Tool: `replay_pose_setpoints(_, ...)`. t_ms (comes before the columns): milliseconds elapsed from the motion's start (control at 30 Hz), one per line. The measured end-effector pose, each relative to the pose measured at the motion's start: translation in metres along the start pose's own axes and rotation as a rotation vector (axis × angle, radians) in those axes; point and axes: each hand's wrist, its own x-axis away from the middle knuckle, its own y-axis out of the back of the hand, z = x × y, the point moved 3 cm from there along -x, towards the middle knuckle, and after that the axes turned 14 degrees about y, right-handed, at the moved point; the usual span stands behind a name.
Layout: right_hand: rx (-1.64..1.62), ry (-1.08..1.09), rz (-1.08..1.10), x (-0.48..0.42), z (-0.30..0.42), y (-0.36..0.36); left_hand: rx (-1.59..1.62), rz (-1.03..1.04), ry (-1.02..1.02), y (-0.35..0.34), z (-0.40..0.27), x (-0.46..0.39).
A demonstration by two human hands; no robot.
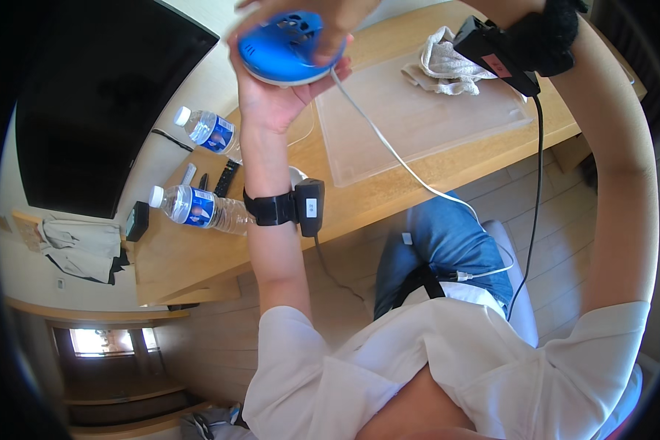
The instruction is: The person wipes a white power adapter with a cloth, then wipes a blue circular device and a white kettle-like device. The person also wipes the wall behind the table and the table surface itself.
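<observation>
A blue round plastic device (269,58) with vent slots, a pale underside and a white cord (388,144) is held up at the top of the view. My left hand (272,102) supports it from below, palm up. Over its top reaches my right hand (338,25), blurred, with fingertips on or close to the blue surface; whether it grips is unclear. The cord runs down over the table edge to a plug (462,276) on my lap. Both wrists wear straps with black boxes.
On the wooden table (198,258) lie a translucent plastic mat or tray (418,126), a crumpled cloth (454,63) and a black remote control (227,177). Two water bottles (201,208) are left of my forearm. A large black screen (104,93) stands beyond.
</observation>
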Motion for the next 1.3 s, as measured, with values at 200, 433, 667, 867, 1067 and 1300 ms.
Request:
replay_pose_setpoints(200, -0.187, 0.070, 0.074, 0.027, -0.005, -0.003, -0.025, -0.012, -0.500, 0.013, 0.004, 0.027)
replay_pose_setpoints(433, -0.216, 0.154, -0.223, 0.101, 0.023, -0.100, 0.297, 0.312, -0.502, -0.002, 0.027, 0.051)
replay_pose_setpoints(667, -0.024, 0.116, -0.332, 0.097, 0.026, -0.092, 0.277, 0.003, -0.573, 0.016, 0.047, 0.047)
replay_pose_setpoints(867, -0.500, 0.082, -0.126, 0.104, 0.024, -0.092, 0.359, 0.201, -0.605, 0.016, 0.045, 0.050)
replay_pose_setpoints(1067, -0.327, 0.055, -0.171, 0.111, 0.016, -0.100, 0.256, -0.051, -0.645, 0.016, 0.050, 0.048)
replay_pose_setpoints(1300, -0.364, 0.201, -0.494, 0.110, -0.001, -0.090, -0.130, -0.304, -0.745, 0.010, 0.053, 0.056)
